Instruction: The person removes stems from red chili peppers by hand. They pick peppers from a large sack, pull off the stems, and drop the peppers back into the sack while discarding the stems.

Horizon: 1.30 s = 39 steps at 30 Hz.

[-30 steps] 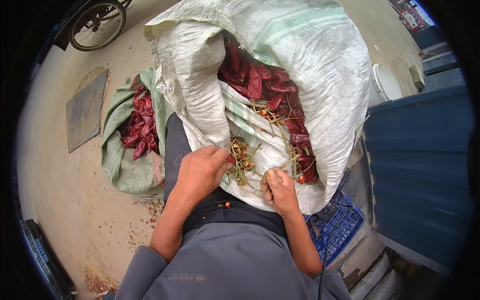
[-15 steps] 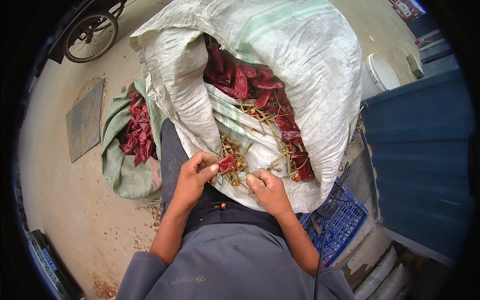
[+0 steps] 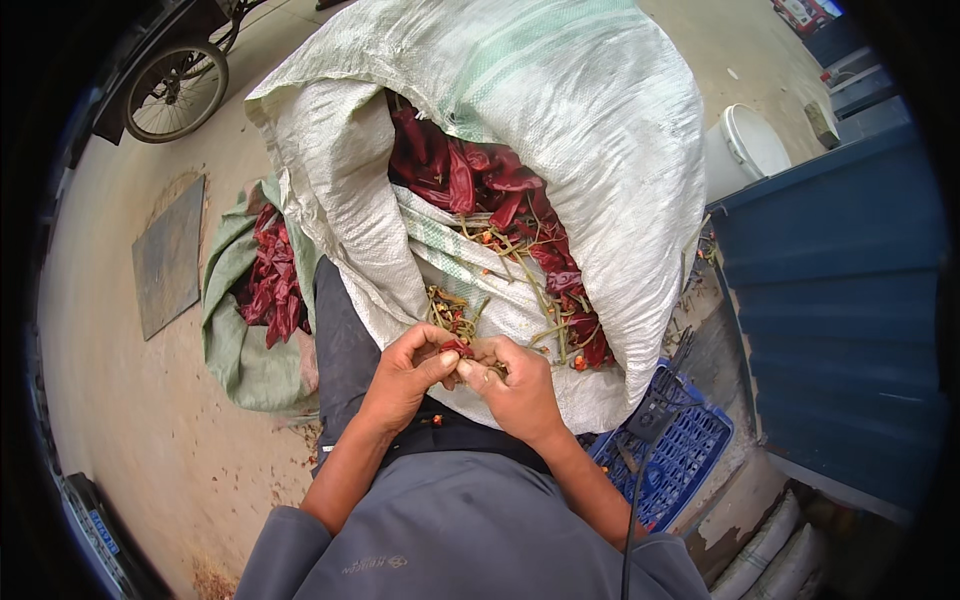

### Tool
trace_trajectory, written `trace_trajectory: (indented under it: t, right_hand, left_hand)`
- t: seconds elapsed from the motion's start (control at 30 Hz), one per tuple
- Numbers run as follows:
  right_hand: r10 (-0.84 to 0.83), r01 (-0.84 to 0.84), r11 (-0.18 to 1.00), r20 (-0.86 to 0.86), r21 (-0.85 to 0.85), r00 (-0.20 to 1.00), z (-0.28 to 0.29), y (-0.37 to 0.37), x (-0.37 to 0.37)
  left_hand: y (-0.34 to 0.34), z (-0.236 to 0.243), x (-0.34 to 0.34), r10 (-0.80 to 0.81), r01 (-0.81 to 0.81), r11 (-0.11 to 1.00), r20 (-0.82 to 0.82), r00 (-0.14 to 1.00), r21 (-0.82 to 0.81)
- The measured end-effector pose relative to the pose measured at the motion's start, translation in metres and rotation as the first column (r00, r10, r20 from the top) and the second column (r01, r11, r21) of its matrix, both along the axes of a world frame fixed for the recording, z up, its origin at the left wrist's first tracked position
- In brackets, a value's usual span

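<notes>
Over my lap, both hands meet at a small piece of dried red pepper [image 3: 457, 347]. My left hand [image 3: 402, 378] is closed, pinching it between thumb and fingers. My right hand [image 3: 518, 390] is closed too, its thumb and fingertips gripping the same pepper's other end; the fingers partly hide it. Just beyond lies a pile of green-brown stems [image 3: 455, 312] on a fold of the large white woven sack [image 3: 620, 170]. Whole dried red peppers [image 3: 470, 170] fill the sack's mouth, with more stems and orange bits along their edge.
To the left, a green woven sack [image 3: 225, 340] holds more red peppers, near a flat grey board [image 3: 168, 255]. At the right are a blue plastic crate [image 3: 690, 465], a dark blue panel [image 3: 830, 310] and a white bucket [image 3: 745, 145]. A spoked wheel [image 3: 177, 90] stands at the far left.
My hands have come together; my right hand moved left, up against the pepper in my left hand. Less of the pepper shows. The whole view has shifted slightly.
</notes>
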State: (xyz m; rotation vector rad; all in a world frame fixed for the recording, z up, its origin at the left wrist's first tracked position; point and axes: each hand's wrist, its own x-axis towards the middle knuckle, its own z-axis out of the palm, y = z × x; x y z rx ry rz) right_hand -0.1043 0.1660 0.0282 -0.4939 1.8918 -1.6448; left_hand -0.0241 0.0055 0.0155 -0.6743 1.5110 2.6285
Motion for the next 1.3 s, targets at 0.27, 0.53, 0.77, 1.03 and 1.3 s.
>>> trace_trajectory:
  t: [0.27,0.53,0.77,1.03,1.3]
  right_hand:
    - [-0.071,0.088,0.994,-0.25,0.057,0.966,0.018,0.009,-0.007]
    - [-0.024,0.073,0.992,-0.41,0.105,0.912,0.019,0.013,-0.019]
    - [0.025,-0.011,0.999,-0.266,0.053,0.964,0.028,0.017,-0.021]
    - [-0.034,0.033,0.999,-0.221,-0.01,0.975,0.026,0.015,-0.019]
    - [0.044,-0.033,0.995,0.109,-0.095,0.993,0.028,0.019,-0.021]
  left_hand:
    - [0.009,0.019,-0.014,-0.03,0.027,0.99,-0.019,0.999,-0.139]
    - [0.012,0.021,-0.018,-0.057,0.048,0.966,-0.028,0.998,-0.255]
    - [0.011,0.019,-0.018,0.001,0.013,0.986,-0.081,0.997,0.168]
    - [0.018,0.013,-0.018,0.091,-0.067,0.986,-0.152,0.984,0.154]
    - [0.018,0.014,-0.016,0.103,-0.055,0.948,-0.141,0.985,0.314]
